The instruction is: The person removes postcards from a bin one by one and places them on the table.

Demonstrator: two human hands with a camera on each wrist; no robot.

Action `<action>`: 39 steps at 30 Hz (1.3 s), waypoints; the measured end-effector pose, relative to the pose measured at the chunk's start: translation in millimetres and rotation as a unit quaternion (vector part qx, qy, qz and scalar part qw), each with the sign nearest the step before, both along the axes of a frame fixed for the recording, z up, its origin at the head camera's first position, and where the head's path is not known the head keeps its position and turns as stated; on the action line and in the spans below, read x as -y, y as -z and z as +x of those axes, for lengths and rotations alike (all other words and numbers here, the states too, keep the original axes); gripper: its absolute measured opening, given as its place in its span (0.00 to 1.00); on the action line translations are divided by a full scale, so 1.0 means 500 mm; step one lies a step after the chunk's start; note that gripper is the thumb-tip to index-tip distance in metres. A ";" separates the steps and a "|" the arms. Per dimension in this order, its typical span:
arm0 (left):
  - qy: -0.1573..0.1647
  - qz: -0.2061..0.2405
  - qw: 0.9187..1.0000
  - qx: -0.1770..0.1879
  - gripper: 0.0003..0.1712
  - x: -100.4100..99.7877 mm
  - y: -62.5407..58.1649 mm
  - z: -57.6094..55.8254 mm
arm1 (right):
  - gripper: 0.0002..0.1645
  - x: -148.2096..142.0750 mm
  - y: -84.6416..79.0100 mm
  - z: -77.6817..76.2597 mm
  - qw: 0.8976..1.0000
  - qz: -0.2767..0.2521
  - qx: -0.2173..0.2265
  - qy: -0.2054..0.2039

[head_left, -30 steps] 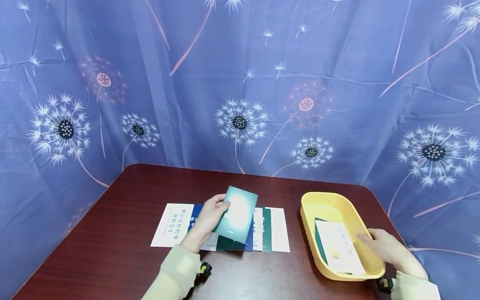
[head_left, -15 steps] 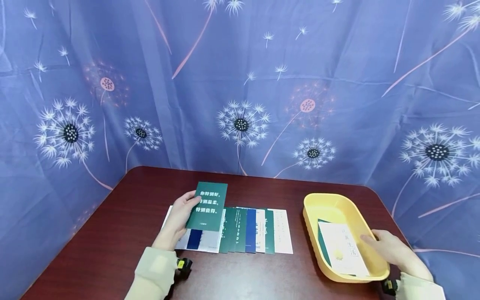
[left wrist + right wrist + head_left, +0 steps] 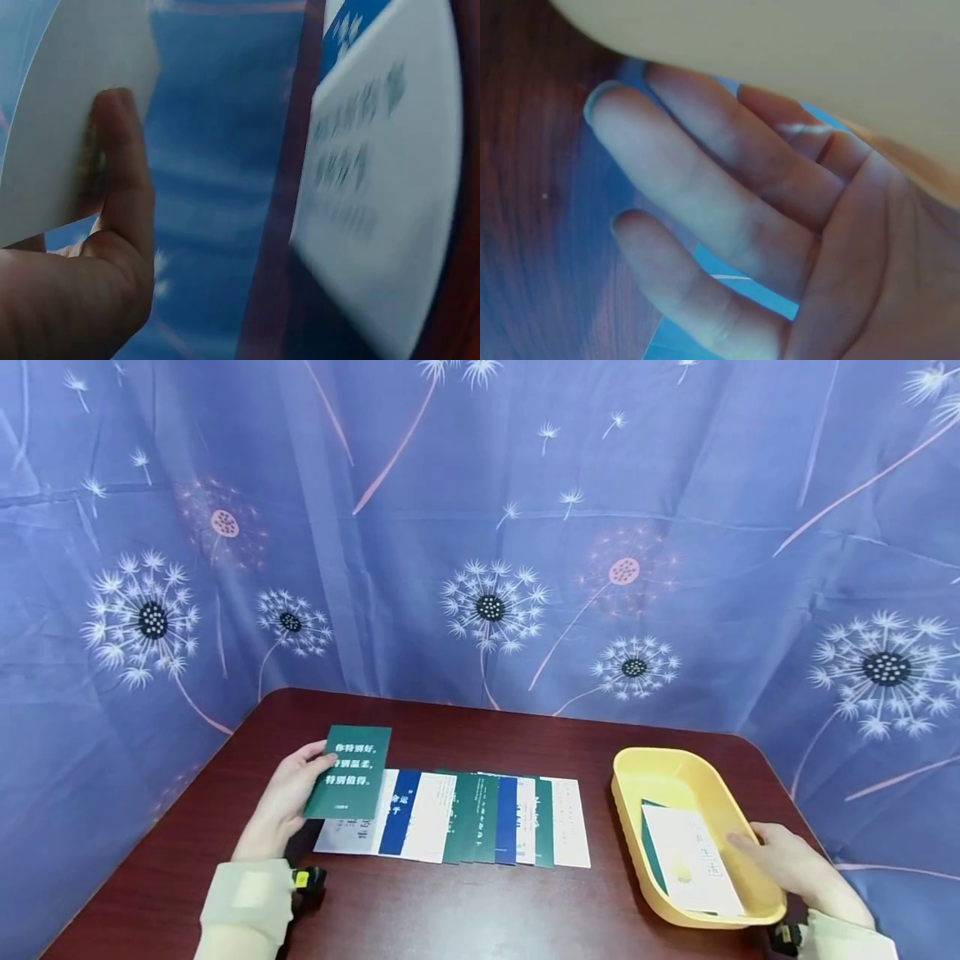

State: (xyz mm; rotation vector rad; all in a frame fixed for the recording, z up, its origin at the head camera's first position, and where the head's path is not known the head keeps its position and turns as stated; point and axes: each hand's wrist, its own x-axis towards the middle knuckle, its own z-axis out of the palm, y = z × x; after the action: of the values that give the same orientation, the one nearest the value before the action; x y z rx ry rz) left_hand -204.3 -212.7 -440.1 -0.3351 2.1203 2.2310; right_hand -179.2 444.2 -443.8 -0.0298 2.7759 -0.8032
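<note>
In the head view my left hand (image 3: pixel 285 789) pinches a dark green card (image 3: pixel 348 777) with white lettering, thumb on its printed face. It hovers over the left end of an overlapping row of cards (image 3: pixel 427 818) in white, green and blue. The left wrist view shows the held card's pale back (image 3: pixel 67 112) against the fingers. On the right, my right hand (image 3: pixel 795 864) grips the side of a yellow plastic tray (image 3: pixel 667 772), thumb over the rim. From the right wrist view, its fingers (image 3: pixel 682 172) lie under and outside the tray wall. A white card (image 3: pixel 690 860) overlaps a green one inside the tray.
A dark red-brown table (image 3: pixel 450 910) with rounded far corners carries everything. Behind and beside it hangs a blue curtain (image 3: pixel 405 568) printed with dandelions. Bare tabletop lies between the card row and the tray.
My left hand has carried the green card leftward along the row, uncovering the cards in the middle. The right hand keeps its hold on the tray, and the view has shifted slightly.
</note>
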 end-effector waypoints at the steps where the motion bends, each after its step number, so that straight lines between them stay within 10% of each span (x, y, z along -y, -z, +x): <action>1: 0.003 -0.010 1.000 0.001 0.31 0.012 -0.002 0.002 | 0.28 -0.002 -0.001 0.000 1.000 0.000 0.002 0.000; 10: 0.038 -0.080 0.996 0.018 0.35 0.064 0.002 0.012 | 0.27 -0.010 0.002 0.004 1.000 0.012 -0.008 -0.010; 25: 0.024 -0.144 0.988 0.045 0.32 0.040 0.053 0.008 | 0.25 -0.003 0.003 0.001 1.000 0.008 -0.022 -0.015; 39: 0.018 -0.186 0.982 0.041 0.33 0.045 0.051 0.010 | 0.25 0.005 0.000 0.005 1.000 0.010 -0.024 -0.010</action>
State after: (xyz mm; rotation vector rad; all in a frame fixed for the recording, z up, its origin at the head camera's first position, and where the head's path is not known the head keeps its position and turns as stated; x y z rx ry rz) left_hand -199.2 -235.1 -465.6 -0.3902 2.4667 1.7585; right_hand -176.5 441.8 -443.5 -0.0729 2.8233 -0.7782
